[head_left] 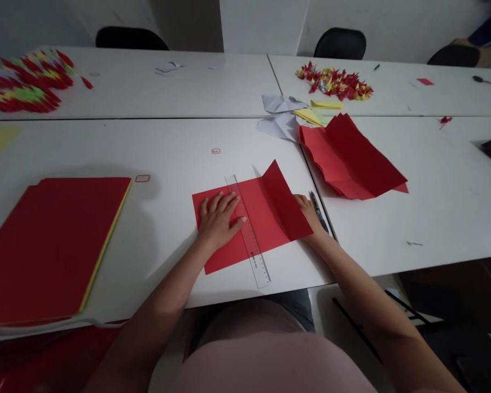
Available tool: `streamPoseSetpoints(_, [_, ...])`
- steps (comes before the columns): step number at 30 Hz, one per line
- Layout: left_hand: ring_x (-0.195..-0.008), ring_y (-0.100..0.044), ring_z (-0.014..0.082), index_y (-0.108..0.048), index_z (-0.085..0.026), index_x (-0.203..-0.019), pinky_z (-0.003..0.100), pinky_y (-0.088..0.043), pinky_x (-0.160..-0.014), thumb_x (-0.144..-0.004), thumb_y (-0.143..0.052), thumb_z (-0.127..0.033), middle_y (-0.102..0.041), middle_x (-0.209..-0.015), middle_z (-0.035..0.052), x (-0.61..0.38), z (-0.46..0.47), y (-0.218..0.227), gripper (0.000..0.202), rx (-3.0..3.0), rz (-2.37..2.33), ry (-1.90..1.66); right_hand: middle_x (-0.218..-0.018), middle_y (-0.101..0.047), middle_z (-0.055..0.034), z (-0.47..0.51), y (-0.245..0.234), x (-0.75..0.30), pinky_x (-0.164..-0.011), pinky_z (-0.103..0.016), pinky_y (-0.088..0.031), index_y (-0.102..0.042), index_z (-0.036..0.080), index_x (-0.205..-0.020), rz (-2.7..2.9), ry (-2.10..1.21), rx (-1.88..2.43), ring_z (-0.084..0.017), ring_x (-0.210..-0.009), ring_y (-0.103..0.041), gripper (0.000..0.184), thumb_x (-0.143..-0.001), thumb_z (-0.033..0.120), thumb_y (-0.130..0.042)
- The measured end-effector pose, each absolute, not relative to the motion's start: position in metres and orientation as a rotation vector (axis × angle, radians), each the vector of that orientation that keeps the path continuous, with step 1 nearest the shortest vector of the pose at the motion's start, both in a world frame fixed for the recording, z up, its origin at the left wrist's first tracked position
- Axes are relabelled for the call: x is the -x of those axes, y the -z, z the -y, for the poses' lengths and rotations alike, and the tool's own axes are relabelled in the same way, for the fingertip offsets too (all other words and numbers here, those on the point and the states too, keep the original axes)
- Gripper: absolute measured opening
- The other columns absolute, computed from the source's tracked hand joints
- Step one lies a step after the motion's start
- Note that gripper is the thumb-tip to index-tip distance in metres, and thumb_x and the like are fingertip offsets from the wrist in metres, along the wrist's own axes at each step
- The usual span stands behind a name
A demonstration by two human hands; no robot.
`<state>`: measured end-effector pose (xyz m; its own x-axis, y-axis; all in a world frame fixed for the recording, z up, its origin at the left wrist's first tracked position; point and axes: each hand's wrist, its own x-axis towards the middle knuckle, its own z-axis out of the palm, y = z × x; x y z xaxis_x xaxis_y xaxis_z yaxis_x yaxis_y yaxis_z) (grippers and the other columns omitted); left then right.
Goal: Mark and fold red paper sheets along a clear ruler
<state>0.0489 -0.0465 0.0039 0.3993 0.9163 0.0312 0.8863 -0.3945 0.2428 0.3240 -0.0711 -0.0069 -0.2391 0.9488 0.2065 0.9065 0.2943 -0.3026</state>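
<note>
Bench: I'm looking down on a white bench [155, 142] made of joined tables, with a second row beyond its far edge.
Far edge: red and yellow paper cranes [335, 83] lie in a heap on the far row, and a larger spread of paper cranes [28, 82] sits toward the far left corner.
Left side: a thick stack of red paper [53, 245] overhangs the near left edge, with yellow sheets showing beneath.
Right side: a creased red sheet [352, 158] lies by the table seam, just beside white paper scraps [280, 124] and yellow paper [311, 114].
Near centre: the red square [253, 229] lies close to the near edge, its right part folded up into a standing flap.
Ruler: a clear ruler [249, 234] crosses the red square, its near end on the bench.
Left hand: my view shows the left hand [219, 221] spread flat on the red square, thumb reaching the ruler.
Right hand: the right hand [309, 214] is at the flap's right side; its fingers are hidden, so I cannot tell whether it pinches.
Pen: a dark pen [319, 212] lies touching the right hand.
</note>
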Motion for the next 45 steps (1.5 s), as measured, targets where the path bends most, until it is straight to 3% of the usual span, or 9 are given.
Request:
streamPoseSetpoints(5, [-0.150,-0.022,0.0287,-0.040,-0.029,-0.151,0.055,-0.007,-0.123,-0.097,-0.041,-0.053,-0.038,-0.159,0.0014,-0.047,0.047,-0.003,0.059,-2.457,-1.613,-0.254,-0.134,-0.057,-0.0127,0.071,0.013,-0.323,-0.095,-0.043,-0.040,-0.064,0.021,-0.123,2.247,-0.132,1.615,-0.029,-0.122,-0.046,0.038,-0.091,0.013,-0.046])
streamPoseSetpoints(15, [-0.150,-0.022,0.0286,-0.041,-0.026,-0.150,0.056,-0.009,-0.123,-0.098,-0.040,-0.053,-0.038,-0.159,0.0014,-0.047,0.048,-0.004,0.059,-2.464,-1.612,-0.252,-0.136,-0.061,-0.0087,0.072,0.010,-0.316,-0.099,-0.047,-0.043,-0.065,0.024,-0.125,2.112,-0.280,1.534,-0.027,-0.125,-0.051,0.040,-0.092,0.013,-0.046])
streamPoseSetpoints(19, [-0.150,-0.023,0.0291,-0.042,-0.024,-0.150,0.056,-0.009,-0.123,-0.097,-0.043,-0.050,-0.038,-0.159,0.0021,-0.047,0.049,-0.004,0.059,-2.471,-1.618,-0.252,-0.130,-0.066,-0.0085,0.072,0.013,-0.311,-0.102,-0.047,-0.045,-0.059,0.022,-0.134,2.035,-0.383,1.439,-0.026,-0.124,-0.055,0.050,-0.088,0.008,-0.045])
streamPoseSetpoints(23, [-0.149,-0.024,0.0293,-0.043,-0.026,-0.149,0.056,-0.010,-0.123,-0.097,-0.042,-0.052,-0.039,-0.158,0.0017,-0.046,0.049,-0.004,0.058,-2.466,-1.624,-0.267,-0.133,-0.063,-0.0111,0.070,0.021,-0.309,-0.103,-0.046,-0.047,-0.050,0.022,-0.143,1.958,-0.443,1.425,-0.027,-0.124,-0.056,0.056,-0.087,0.014,-0.048])
streamPoseSetpoints(30, [-0.149,-0.024,0.0293,-0.043,-0.028,-0.149,0.055,-0.009,-0.123,-0.097,-0.044,-0.051,-0.040,-0.158,0.0017,-0.046,0.050,-0.002,0.057,-2.473,-1.624,-0.292,-0.143,-0.056,-0.0124,0.063,0.022,-0.304,-0.106,-0.050,-0.042,-0.059,0.021,-0.134,2.071,-0.253,1.553,-0.030,-0.138,-0.042,0.042,-0.094,0.022,-0.047])
streamPoseSetpoints(37, [-0.150,-0.024,0.0309,-0.043,-0.024,-0.150,0.056,-0.012,-0.122,-0.094,-0.048,-0.044,-0.042,-0.156,0.0041,-0.047,0.049,-0.006,0.059,-2.465,-1.626,-0.256,-0.158,-0.038,-0.0103,0.043,0.010,-0.285,-0.110,-0.048,-0.032,-0.053,0.026,-0.141,2.334,-0.192,1.572,-0.030,-0.149,-0.024,0.043,-0.098,0.027,-0.047])
streamPoseSetpoints(45, [-0.150,-0.024,0.0301,-0.044,-0.026,-0.149,0.056,-0.010,-0.123,-0.094,-0.050,-0.043,-0.043,-0.156,0.0042,-0.049,0.051,-0.012,0.058,-2.429,-1.626,-0.246,-0.158,-0.037,-0.0089,0.024,0.017,-0.268,-0.110,-0.052,-0.028,-0.050,0.031,-0.144,2.307,-0.159,1.697,-0.033,-0.147,-0.026,0.048,-0.096,0.030,-0.048])
